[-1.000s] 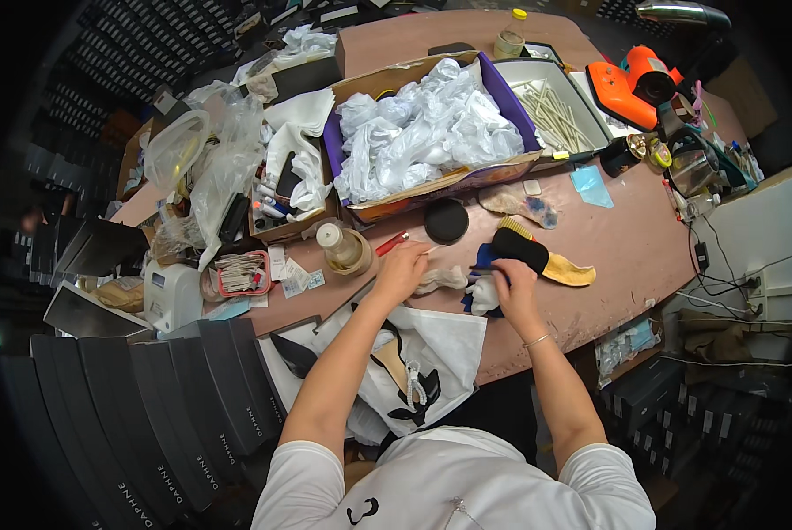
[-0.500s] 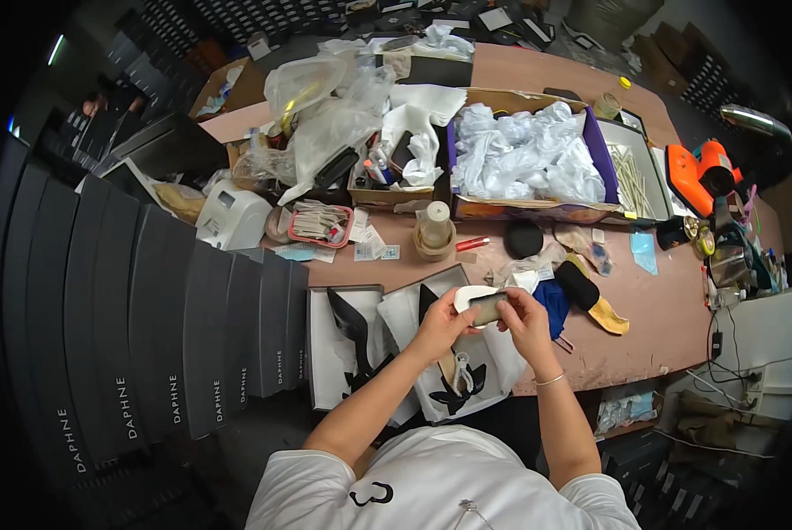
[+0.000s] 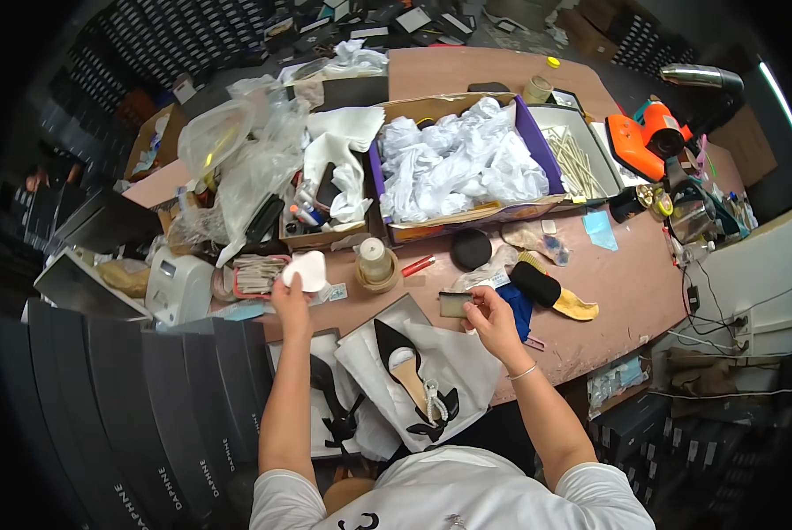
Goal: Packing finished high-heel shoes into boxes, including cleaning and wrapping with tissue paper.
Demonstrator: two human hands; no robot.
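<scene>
left hand (image 3: 291, 296) pinching a white pad (image 3: 307, 268) that sticks up past the grip, right hand (image 3: 493, 316) pinching a small gray block (image 3: 453, 306) that pokes out to the left, black shoe (image 3: 407, 374) lying nearby on white paper (image 3: 466, 358)

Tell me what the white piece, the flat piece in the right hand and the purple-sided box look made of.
White piece in the left hand: perhaps foam or card, matte and plain. Flat piece in the right hand: maybe plastic or rubber, given its dull, hazy face. Purple-sided box: probably cardboard, as bare brown shows along its edges.
</scene>
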